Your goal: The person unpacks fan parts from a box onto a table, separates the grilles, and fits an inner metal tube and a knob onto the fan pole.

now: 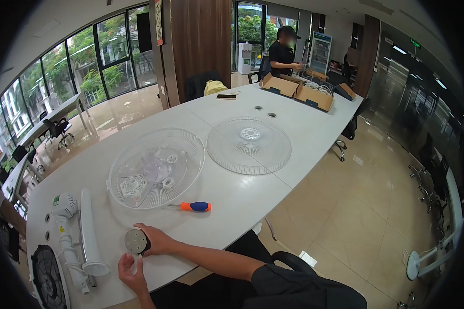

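Observation:
A round grey metal disc-shaped part (135, 241) with small holes in its face and a dark side is in my right hand (157, 240). The fingers curl round its edge, just above the front of the table. Below the disc, my left hand (133, 275) is raised with thumb and fingers a little apart, the thumb tip close to the disc's lower edge. Whether it touches is unclear. Beyond my hands lies a screwdriver (196, 206) with an orange and blue handle. Its shaft points left toward a fan grille (198, 154) holding a clear fan blade (157, 169) and small white parts.
A second grille (250, 167) lies farther back. At left are a white fan motor housing (64, 206), a white tube (90, 226) and a black round part (49, 275). Cardboard boxes (314, 97) and a phone (226, 96) are at the far end, near another person (281, 59).

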{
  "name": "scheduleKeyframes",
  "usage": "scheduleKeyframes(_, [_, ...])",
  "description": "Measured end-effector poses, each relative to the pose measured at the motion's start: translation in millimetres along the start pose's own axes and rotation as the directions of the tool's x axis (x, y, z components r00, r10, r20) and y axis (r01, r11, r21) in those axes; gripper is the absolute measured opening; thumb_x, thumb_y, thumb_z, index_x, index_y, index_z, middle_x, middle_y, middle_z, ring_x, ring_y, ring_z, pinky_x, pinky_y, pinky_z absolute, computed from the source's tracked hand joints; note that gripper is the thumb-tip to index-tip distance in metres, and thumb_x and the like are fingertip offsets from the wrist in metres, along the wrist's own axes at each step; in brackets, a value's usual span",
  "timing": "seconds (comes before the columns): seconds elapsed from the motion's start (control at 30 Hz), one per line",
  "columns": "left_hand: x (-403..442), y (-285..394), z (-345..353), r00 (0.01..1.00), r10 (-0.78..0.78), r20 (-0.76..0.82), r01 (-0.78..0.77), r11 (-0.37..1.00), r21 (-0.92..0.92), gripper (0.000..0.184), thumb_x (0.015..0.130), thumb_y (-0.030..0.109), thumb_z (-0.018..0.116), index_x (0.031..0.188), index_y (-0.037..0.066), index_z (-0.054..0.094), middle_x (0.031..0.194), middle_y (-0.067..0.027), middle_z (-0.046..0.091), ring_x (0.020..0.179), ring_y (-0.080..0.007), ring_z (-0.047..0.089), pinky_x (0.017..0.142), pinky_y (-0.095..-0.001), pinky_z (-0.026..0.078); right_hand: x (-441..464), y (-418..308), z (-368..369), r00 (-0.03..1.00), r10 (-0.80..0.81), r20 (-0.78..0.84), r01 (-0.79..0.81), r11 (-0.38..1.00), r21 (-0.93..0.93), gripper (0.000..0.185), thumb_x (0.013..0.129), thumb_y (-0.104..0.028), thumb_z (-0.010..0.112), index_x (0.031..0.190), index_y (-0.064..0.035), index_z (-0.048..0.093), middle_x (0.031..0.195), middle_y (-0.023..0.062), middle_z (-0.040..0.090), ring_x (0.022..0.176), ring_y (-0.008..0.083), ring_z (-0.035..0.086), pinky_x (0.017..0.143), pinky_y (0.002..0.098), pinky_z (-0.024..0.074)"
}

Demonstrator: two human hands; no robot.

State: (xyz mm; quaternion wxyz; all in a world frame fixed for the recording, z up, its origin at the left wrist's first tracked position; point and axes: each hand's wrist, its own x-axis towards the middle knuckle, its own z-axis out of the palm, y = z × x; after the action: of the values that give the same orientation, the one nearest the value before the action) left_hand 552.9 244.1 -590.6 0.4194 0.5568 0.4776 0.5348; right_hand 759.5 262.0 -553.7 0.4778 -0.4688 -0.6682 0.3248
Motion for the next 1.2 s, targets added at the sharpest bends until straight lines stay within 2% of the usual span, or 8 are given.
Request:
scheduleKeyframes(0.13, [14, 25, 12, 0.986, 0.167, -0.001, -0.166, 0.98, 0.11, 0.084, 0.069, 0.003, 0.084, 0.14, -0.005, 0.04, 0.139, -0.0231, 0.047, 0.129, -0.0291, 0.048, 0.104, -0.0424, 0.042, 0, -1, 0, 1.0, -0.02, -0.002, 0.02, 1.0, -0.022, 0.102, 0.055, -0.018, 0.088, 0.141, -0.0081, 0.035, 0.117, 0.0173, 0.059, 0.113, 0.0365, 0.055, 0.098, 0.0429, 0.0425])
scheduleKeyframes(0.2, [20, 39, 25, 0.961, 0.269, 0.071, -0.264, 0.962, -0.071, 0.085, 0.07, 0.004, 0.083, 0.141, -0.005, 0.038, 0.14, -0.0224, 0.046, 0.131, -0.0291, 0.045, 0.106, -0.0408, 0.041, 1, 4, 3, 0.999, -0.038, -0.007, 0.038, 0.999, -0.037, 0.102, 0.055, -0.018, 0.088, 0.141, -0.0077, 0.035, 0.117, 0.0175, 0.059, 0.113, 0.0365, 0.055, 0.098, 0.0426, 0.043])
scheduleKeyframes(0.43, [-8, 27, 26, 0.991, 0.126, 0.053, -0.108, 0.959, -0.261, 0.073, 0.078, 0.002, 0.077, 0.139, -0.008, 0.038, 0.129, -0.0201, 0.055, 0.122, -0.026, 0.054, 0.103, -0.0364, 0.043, 5, 10, 4, 1.0, -0.03, -0.006, 0.029, 0.999, -0.03, 0.104, 0.053, -0.017, 0.088, 0.142, -0.008, 0.034, 0.114, 0.0186, 0.061, 0.107, 0.0369, 0.057, 0.095, 0.042, 0.0447])
scheduleKeyframes(0.5, [-4, 5, 10, 0.999, -0.045, -0.007, 0.044, 0.995, -0.093, 0.066, 0.082, 0.0, 0.073, 0.138, -0.008, 0.039, 0.12, -0.0183, 0.06, 0.111, -0.0252, 0.059, 0.096, -0.0343, 0.047, 5, 11, 6, 0.999, -0.039, -0.001, 0.039, 0.999, 0.0, 0.105, 0.052, -0.015, 0.088, 0.142, -0.0079, 0.034, 0.114, 0.0188, 0.061, 0.108, 0.0365, 0.057, 0.095, 0.0413, 0.0448])
scheduleKeyframes(0.63, [19, 29, 27, 0.993, 0.084, -0.082, -0.092, 0.99, -0.103, 0.065, 0.086, 0.006, 0.07, 0.141, -0.005, 0.037, 0.134, -0.0214, 0.05, 0.116, -0.0285, 0.055, 0.094, -0.0366, 0.048, 2, 3, 3, 1.0, 0.002, 0.006, -0.002, 0.999, -0.034, 0.104, 0.053, -0.015, 0.088, 0.142, -0.0087, 0.035, 0.119, 0.0178, 0.059, 0.112, 0.0355, 0.056, 0.097, 0.0411, 0.0445])
scheduleKeyframes(0.77, [39, 24, 30, 0.964, 0.255, 0.075, -0.243, 0.959, -0.143, 0.074, 0.083, 0.005, 0.072, 0.144, -0.005, 0.032, 0.143, -0.0242, 0.043, 0.129, -0.0315, 0.047, 0.105, -0.0402, 0.041, 1, -2, 2, 1.0, 0.003, -0.002, -0.003, 1.0, -0.027, 0.102, 0.054, -0.017, 0.089, 0.141, -0.0089, 0.037, 0.121, 0.0169, 0.058, 0.114, 0.0357, 0.056, 0.098, 0.041, 0.0443])
scheduleKeyframes(0.87, [32, 24, 25, 0.944, 0.224, 0.242, -0.181, 0.965, -0.187, 0.075, 0.078, -0.001, 0.074, 0.142, -0.008, 0.036, 0.14, -0.0237, 0.047, 0.131, -0.0308, 0.046, 0.108, -0.0407, 0.039, 3, 4, 3, 1.0, -0.024, -0.001, 0.024, 0.999, -0.049, 0.101, 0.054, -0.019, 0.089, 0.14, -0.0086, 0.037, 0.121, 0.0175, 0.058, 0.114, 0.0361, 0.055, 0.097, 0.0412, 0.0445])
scheduleKeyframes(1.2, [33, 29, 25, 0.968, 0.162, 0.194, -0.151, 0.986, -0.069, 0.07, 0.07, 0.0, 0.08, 0.132, -0.007, 0.048, 0.133, -0.0192, 0.053, 0.122, -0.0272, 0.053, 0.1, -0.0381, 0.046, 2, -3, 0, 0.998, -0.053, 0.019, 0.054, 0.994, -0.09, 0.089, 0.058, -0.023, 0.088, 0.134, -0.0071, 0.044, 0.118, 0.0177, 0.059, 0.111, 0.0363, 0.056, 0.095, 0.0424, 0.0451])
